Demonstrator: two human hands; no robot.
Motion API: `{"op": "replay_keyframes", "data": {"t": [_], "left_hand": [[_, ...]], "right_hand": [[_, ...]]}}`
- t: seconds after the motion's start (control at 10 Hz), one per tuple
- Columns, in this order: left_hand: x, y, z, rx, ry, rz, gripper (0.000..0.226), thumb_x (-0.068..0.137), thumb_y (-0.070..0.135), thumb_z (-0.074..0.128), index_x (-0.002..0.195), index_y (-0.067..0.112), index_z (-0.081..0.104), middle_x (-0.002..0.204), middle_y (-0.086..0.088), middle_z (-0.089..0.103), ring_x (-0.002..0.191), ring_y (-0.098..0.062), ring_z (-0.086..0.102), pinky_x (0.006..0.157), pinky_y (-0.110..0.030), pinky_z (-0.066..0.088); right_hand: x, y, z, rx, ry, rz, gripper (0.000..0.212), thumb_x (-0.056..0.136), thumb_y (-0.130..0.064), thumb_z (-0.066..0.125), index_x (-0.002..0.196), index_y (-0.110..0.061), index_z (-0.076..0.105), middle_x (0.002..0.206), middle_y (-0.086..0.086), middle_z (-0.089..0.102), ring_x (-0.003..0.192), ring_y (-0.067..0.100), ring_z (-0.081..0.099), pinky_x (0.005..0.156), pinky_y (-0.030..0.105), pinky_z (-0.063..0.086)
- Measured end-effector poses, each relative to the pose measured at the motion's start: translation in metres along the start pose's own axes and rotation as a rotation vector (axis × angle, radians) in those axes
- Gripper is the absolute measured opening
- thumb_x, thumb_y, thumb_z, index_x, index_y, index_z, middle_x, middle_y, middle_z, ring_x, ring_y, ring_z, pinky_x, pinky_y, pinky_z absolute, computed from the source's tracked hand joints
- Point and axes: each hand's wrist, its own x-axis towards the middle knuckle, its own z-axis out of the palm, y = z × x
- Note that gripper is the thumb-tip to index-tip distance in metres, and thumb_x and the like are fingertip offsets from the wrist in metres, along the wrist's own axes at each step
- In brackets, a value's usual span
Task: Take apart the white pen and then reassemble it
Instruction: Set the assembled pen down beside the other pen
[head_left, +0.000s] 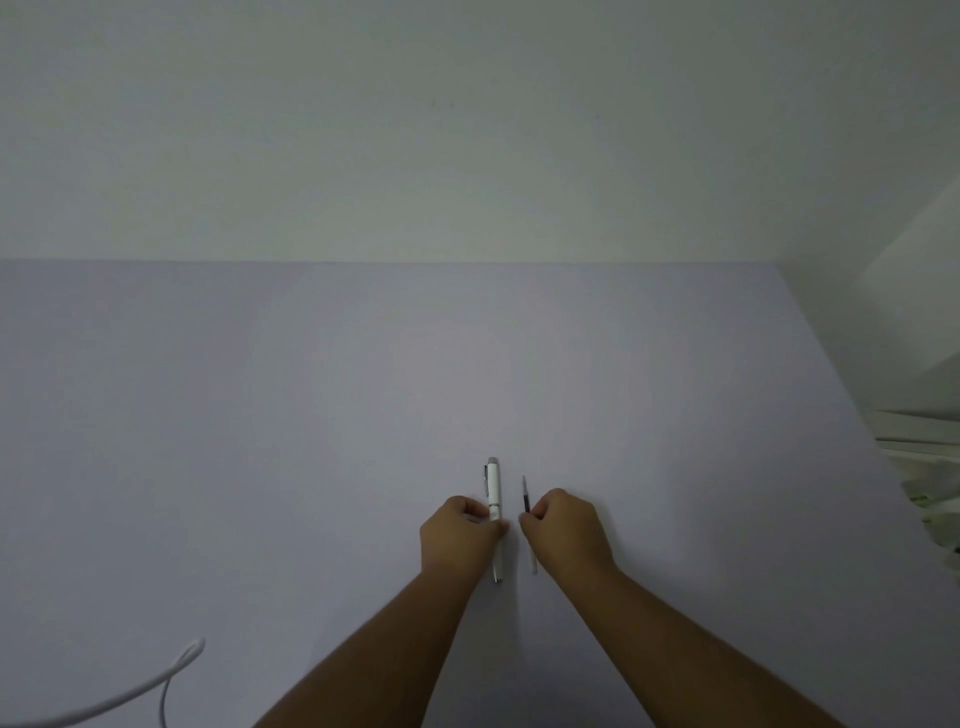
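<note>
Two bare forearms reach in from the bottom edge onto a pale table (311, 415), and the hands meet near its middle, a little right of centre and well short of the far edge.

The left hand (460, 535) is curled around the pen (494, 486), fingers and thumb pressed onto the barrel near its middle. The pen lies roughly in line with the view, its capped end with a metal clip pointing away from the person and its thin end sticking out below the hand toward the wrist.

The right hand (566, 530) pinches the refill (525, 496) between fingertips and thumb. The refill's dark tip points away, parallel to the pen and just beside it, with a narrow gap between the two; its pale tail shows under the hand.

The table is bare ahead of both hands up to where it meets the wall (467, 130), and bare to the left as well. A white cable (171, 675) loops in at the lower left corner, well apart from the hands. Along the right edge, stacked papers (924, 452) sit beyond the table's border, well apart from the right hand.
</note>
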Motion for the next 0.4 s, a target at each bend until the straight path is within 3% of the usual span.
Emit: {"op": "replay_keyframes", "data": {"t": [0.3, 0.4], "left_hand": [[0.0000, -0.0006, -0.0016, -0.003, -0.004, 0.001, 0.021, 0.082, 0.021, 0.073, 0.094, 0.018, 0.056, 0.075, 0.013, 0.050, 0.080, -0.012, 0.056, 0.057, -0.011, 0.040], [-0.0012, 0.0018, -0.0045, -0.001, 0.003, 0.010, 0.019, 0.085, 0.028, 0.070, 0.094, 0.019, 0.056, 0.079, 0.008, 0.055, 0.078, -0.011, 0.055, 0.063, -0.017, 0.044]], "right_hand": [[0.0009, 0.0021, 0.0008, 0.011, 0.010, 0.008, 0.019, 0.085, -0.032, 0.058, 0.082, -0.013, 0.061, 0.092, 0.011, 0.072, 0.087, 0.027, 0.068, 0.076, 0.035, 0.055], [0.0015, 0.0021, 0.0000, -0.023, 0.062, -0.004, 0.024, 0.090, -0.031, 0.049, 0.088, -0.010, 0.060, 0.096, 0.012, 0.069, 0.089, 0.029, 0.066, 0.073, 0.035, 0.053]]}}
